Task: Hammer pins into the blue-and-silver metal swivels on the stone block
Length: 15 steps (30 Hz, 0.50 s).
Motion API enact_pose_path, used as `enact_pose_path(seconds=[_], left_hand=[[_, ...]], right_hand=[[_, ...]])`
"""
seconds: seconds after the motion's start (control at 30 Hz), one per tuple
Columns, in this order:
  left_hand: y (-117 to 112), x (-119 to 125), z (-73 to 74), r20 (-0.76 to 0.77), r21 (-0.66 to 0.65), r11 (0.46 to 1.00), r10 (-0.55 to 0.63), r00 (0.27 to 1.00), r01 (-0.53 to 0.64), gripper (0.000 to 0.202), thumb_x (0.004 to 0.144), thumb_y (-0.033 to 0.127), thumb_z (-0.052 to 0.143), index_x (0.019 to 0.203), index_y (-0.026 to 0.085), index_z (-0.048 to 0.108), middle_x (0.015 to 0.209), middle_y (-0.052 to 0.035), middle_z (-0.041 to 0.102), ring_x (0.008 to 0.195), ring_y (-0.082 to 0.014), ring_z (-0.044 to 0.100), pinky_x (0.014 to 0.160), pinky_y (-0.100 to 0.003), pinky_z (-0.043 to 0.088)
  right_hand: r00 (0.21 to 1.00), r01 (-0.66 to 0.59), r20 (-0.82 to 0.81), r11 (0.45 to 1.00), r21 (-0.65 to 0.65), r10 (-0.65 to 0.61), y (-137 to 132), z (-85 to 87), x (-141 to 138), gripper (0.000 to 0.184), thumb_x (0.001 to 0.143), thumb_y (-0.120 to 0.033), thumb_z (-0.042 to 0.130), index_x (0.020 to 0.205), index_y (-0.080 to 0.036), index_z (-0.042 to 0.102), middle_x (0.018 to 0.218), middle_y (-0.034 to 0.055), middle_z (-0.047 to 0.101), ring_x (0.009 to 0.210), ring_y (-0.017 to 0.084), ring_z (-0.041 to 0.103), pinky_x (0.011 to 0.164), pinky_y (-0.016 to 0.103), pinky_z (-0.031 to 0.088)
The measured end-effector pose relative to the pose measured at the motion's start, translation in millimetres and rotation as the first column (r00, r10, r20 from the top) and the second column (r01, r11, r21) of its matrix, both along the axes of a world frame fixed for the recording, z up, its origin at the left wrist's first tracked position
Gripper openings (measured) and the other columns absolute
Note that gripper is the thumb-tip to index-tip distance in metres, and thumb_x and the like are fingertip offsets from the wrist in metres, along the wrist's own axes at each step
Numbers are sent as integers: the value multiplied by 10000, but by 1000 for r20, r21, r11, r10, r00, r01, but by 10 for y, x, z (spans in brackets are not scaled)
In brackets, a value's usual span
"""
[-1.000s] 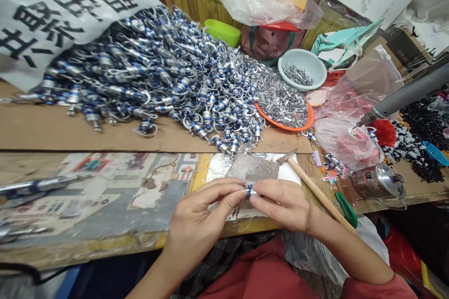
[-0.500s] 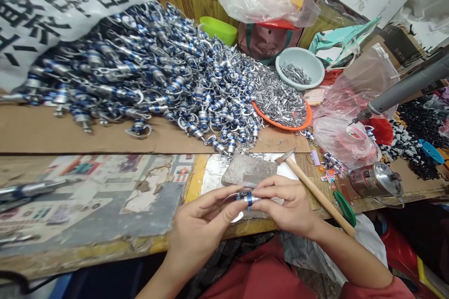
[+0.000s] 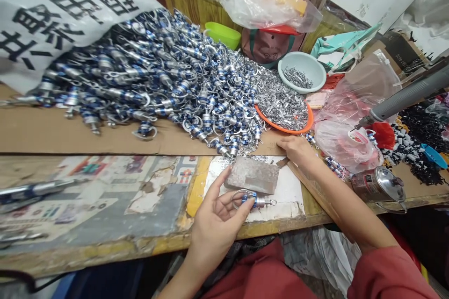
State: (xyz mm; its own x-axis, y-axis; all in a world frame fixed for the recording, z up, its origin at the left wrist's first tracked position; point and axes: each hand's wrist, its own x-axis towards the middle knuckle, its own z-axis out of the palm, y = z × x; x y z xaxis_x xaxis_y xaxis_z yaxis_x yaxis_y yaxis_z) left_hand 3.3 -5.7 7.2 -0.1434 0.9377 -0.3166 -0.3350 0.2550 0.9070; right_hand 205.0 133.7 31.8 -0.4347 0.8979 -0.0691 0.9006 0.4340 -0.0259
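Observation:
My left hand pinches a blue-and-silver metal fitting between thumb and fingers, above the front of the bench. The fitting is a short cylinder with a curved loop on one side and a small eye at its right end. My right hand reaches forward onto the cardboard, just below the orange tray heaped with small metal links. Its fingertips are together on the cardboard; what they hold is too small to make out. Under the right forearm lies a hammer, partly covered. A stone block sits behind the left hand.
A large heap of similar fittings covers the cardboard at the back left. A pale bowl of metal pins stands behind the tray. To the right are a grey electric screwdriver, plastic bags and a lidded metal mug.
My right hand has let go of the fitting and moved forward and right to the cardboard by the tray. The left hand keeps the fitting, now with its eye showing.

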Motion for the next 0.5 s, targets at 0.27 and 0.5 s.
enact_pose_path(seconds=[0.27,0.5], left_hand=[[18,33,42,51,-3,1000,18,999,-18,927,558,235,770,1359,162,310,658,12,659,686,-122,640,677,-204,538],[12,17,136,69,-5,1000,4,998,-4,758,580,212,756,1270,174,444,701,12,667,709,-113,633,703,-203,535]], right_hand=[[985,1,-175,996,91,15,-127,46,-113,190,783,-90,481,878,-135,639,858,78,640,769,154,582,647,248,432],[632,-224,-721,957,182,285,-618,209,-268,176,801,-120,508,870,-162,664,792,47,664,732,125,602,646,258,485]])
